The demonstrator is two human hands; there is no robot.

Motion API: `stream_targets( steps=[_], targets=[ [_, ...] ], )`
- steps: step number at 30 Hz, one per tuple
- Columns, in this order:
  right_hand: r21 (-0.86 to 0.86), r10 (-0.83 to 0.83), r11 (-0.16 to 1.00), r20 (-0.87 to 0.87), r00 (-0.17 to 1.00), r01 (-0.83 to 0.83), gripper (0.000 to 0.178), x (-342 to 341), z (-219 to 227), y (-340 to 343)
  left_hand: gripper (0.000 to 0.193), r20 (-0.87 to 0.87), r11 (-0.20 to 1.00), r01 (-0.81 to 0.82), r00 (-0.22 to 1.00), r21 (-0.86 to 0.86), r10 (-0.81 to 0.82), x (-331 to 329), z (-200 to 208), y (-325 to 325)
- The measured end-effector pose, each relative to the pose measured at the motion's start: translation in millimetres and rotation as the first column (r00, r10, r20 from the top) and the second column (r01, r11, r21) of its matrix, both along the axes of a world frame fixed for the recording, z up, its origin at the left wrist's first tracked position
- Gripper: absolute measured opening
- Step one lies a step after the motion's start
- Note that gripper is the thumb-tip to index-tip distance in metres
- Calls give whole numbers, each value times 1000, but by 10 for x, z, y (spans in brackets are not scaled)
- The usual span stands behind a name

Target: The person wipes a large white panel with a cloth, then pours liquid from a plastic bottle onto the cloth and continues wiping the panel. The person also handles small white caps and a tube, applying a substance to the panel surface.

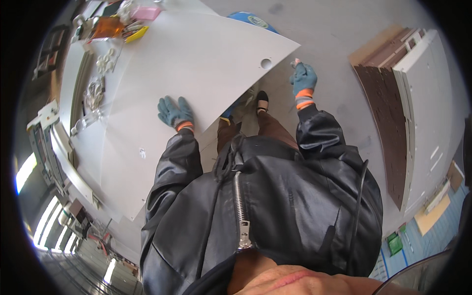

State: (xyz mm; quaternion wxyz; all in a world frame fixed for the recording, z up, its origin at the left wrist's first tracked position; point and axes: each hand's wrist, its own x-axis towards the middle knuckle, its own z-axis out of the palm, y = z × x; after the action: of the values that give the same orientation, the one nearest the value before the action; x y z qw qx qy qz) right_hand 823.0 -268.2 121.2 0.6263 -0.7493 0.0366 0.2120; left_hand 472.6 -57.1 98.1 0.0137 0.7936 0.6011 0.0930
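My left hand [173, 112], in a blue-grey work glove with an orange cuff, lies flat with spread fingers on a large white panel [196, 64]. Near the panel's right-hand corner is a round hole [266, 64]. My right hand [304, 79], gloved alike, hangs in the air just off the panel's edge. Its fingers are curled together, and a small pale tip shows at the fingertips; whether this is a bare fingertip or a held piece is too small to tell.
At the panel's far left sit an orange-brown container [107, 27], a pink box [146, 13], and clear plastic bags [94, 93]. A blue round object [253, 20] stands beyond the panel. Brown boards [381, 93] and white boards [427, 98] are stacked on the right.
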Motion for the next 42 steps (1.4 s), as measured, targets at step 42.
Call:
stream_targets(
  steps=[42],
  targets=[
    [753, 831, 448, -151, 536, -483, 77, -2466, 1120, 950, 77, 591, 979, 98, 806, -178, 26, -820, 692, -1021]
  ],
)
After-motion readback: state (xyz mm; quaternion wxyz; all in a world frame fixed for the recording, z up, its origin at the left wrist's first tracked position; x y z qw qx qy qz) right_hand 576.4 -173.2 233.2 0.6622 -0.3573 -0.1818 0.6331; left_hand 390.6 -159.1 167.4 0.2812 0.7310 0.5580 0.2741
